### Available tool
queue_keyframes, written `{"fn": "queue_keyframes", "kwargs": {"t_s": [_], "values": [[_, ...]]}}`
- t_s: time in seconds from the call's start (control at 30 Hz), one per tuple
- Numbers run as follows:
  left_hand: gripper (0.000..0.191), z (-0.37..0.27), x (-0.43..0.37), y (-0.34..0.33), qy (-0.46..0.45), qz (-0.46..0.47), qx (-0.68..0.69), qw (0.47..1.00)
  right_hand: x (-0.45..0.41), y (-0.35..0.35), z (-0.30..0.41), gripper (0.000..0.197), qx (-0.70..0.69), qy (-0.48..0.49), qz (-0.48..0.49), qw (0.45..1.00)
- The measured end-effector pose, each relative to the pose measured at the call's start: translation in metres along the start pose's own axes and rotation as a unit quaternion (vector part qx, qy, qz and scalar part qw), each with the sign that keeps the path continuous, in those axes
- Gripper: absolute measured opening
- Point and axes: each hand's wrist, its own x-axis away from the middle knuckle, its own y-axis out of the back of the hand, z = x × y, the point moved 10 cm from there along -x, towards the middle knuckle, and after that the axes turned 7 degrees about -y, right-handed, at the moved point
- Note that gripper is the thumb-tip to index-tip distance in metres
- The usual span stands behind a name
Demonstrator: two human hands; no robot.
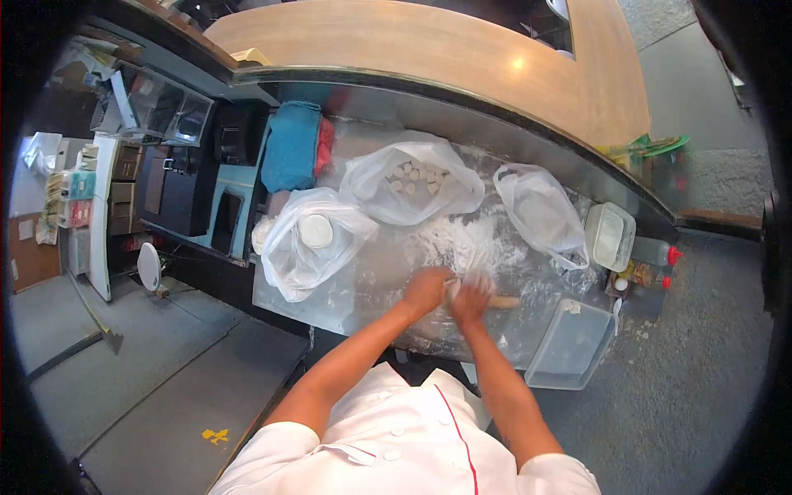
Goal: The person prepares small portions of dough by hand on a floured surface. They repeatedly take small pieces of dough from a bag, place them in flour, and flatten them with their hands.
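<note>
My left hand (427, 291) is over the steel worktop with its fingers curled, close beside my right hand. Between the two hands is a small pale piece, mostly hidden, that I cannot make out. My right hand (471, 301) is blurred by motion. From its right side sticks out one end of a wooden rolling pin (504, 302); whether the fingers wrap it is hidden. Loose white flour (455, 244) is spread just beyond both hands. Farther back, an open plastic bag (365, 179) contains several small dough pieces (411, 176).
At left, another plastic bag (284, 266) holds a round white dough-like piece (315, 231), near a folded blue cloth (291, 148). A third bag (538, 198), a plastic tub (609, 235), bottles (656, 252) and a translucent tray (569, 346) line the right. A raised counter (433, 43) borders the back.
</note>
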Motion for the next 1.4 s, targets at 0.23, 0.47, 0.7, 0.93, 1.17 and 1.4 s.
{"fn": "queue_keyframes", "kwargs": {"t_s": [0.23, 0.47, 0.7, 0.93, 1.17, 1.4], "values": [[0.014, -0.011, -0.02, 0.011, -0.044, 0.001, -0.098, 0.994, 0.015, 0.007, -0.01, 0.052, -0.01, 0.031, -0.139, 0.99], [0.019, 0.015, 0.002, -0.01, 0.06, 0.119, -0.124, 0.983, -0.004, 0.006, 0.001, 0.057, -0.025, 0.059, -0.112, 0.992], [0.019, 0.007, -0.014, 0.015, -0.018, -0.02, -0.054, 0.998, 0.041, 0.004, -0.015, 0.057, -0.028, 0.041, -0.133, 0.99], [0.02, 0.003, -0.007, -0.005, 0.031, 0.059, -0.097, 0.993, -0.012, -0.004, -0.008, 0.052, 0.014, 0.068, -0.132, 0.989], [0.016, 0.025, 0.0, -0.002, 0.06, 0.048, -0.094, 0.993, 0.045, 0.009, -0.01, 0.049, -0.037, 0.038, -0.145, 0.988], [0.018, 0.017, -0.003, -0.003, 0.048, 0.015, -0.107, 0.993, -0.023, -0.018, -0.021, 0.05, -0.005, 0.028, -0.071, 0.997]]}}
